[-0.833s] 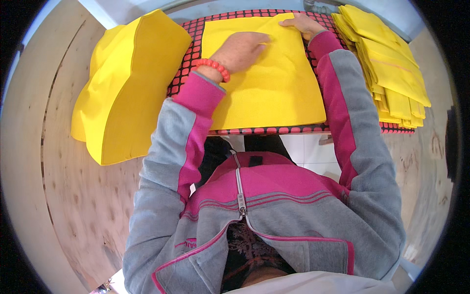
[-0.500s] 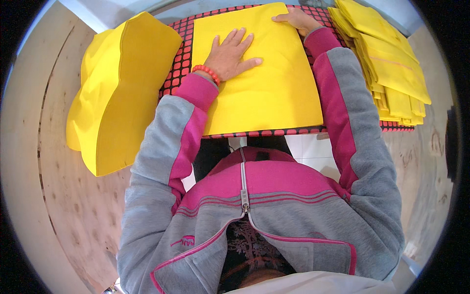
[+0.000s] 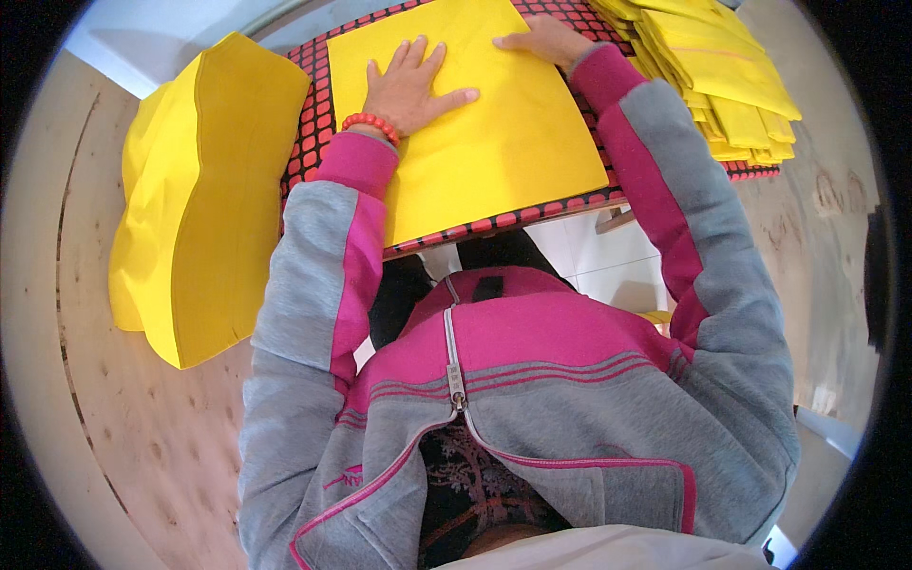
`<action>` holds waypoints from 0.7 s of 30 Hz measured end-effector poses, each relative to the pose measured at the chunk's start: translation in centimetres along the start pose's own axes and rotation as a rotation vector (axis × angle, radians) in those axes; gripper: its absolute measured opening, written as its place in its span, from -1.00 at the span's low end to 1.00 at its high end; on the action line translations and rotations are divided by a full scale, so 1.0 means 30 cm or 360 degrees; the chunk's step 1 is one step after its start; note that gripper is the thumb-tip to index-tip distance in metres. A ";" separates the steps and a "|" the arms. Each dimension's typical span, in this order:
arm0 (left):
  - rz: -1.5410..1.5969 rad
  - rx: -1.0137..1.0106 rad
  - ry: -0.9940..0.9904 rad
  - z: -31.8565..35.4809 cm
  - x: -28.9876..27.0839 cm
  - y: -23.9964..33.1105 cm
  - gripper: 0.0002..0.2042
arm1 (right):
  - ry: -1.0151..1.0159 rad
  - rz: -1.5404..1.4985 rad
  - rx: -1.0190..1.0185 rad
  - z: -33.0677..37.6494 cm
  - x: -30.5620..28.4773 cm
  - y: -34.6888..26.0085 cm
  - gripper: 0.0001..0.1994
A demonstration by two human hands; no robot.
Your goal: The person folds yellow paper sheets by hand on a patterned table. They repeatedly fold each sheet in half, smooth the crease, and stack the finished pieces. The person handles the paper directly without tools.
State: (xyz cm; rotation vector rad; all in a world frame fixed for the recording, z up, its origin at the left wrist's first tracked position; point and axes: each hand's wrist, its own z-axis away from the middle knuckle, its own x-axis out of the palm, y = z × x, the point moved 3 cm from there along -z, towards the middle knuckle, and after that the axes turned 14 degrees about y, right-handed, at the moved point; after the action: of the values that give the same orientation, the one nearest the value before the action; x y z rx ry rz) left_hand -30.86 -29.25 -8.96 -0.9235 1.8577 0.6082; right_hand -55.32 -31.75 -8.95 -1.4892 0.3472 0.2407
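A flat yellow fabric sheet [image 3: 494, 142] lies across the table, its near edge close to the table's front edge. On its left part my left hand [image 3: 404, 93] rests palm down, fingers spread and thumb pointing right. A red bead bracelet [image 3: 370, 123] circles that wrist. At the sheet's upper right edge is my right hand [image 3: 546, 43], its thumb on the sheet and its other fingers curled at the edge, partly hidden.
A patterned red-and-black cloth [image 3: 309, 123] covers the table. On the left stands a large yellow fabric piece [image 3: 214, 199], bent and upright. Folded yellow fabric pieces [image 3: 722, 76] are piled at the right. Wooden boards [image 3: 123, 418] flank the table.
The view has shifted and turned a little, so the table and sheet appear tilted and further left. Both hands keep about the same places on the sheet.
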 end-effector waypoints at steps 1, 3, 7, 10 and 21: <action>0.0008 0.0003 0.0010 -0.001 -0.002 0.002 -0.02 | -0.0007 0.0002 -0.0050 0.043 0.003 0.000 -0.60; 0.0001 -0.0013 0.0007 -0.001 -0.004 0.005 -0.02 | -0.0059 -0.0107 -0.0070 0.131 0.008 0.003 -0.58; -0.0043 -0.0022 -0.0005 -0.004 -0.004 0.008 -0.01 | -0.0032 0.0123 -0.0233 0.259 0.000 -0.010 -0.55; -0.0045 -0.0032 -0.0002 -0.007 -0.002 0.011 0.00 | 0.0209 0.0861 -0.0542 0.314 -0.001 -0.044 -0.58; -0.0006 0.0115 0.0148 -0.007 0.022 0.004 -0.18 | 0.0354 0.1131 -0.0920 0.349 0.005 -0.059 -0.62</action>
State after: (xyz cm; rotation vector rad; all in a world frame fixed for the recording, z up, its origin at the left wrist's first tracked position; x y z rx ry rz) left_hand -31.25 -29.54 -9.46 -0.9210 1.9472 0.5004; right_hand -53.73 -21.47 -6.87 -1.9167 1.0548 0.7942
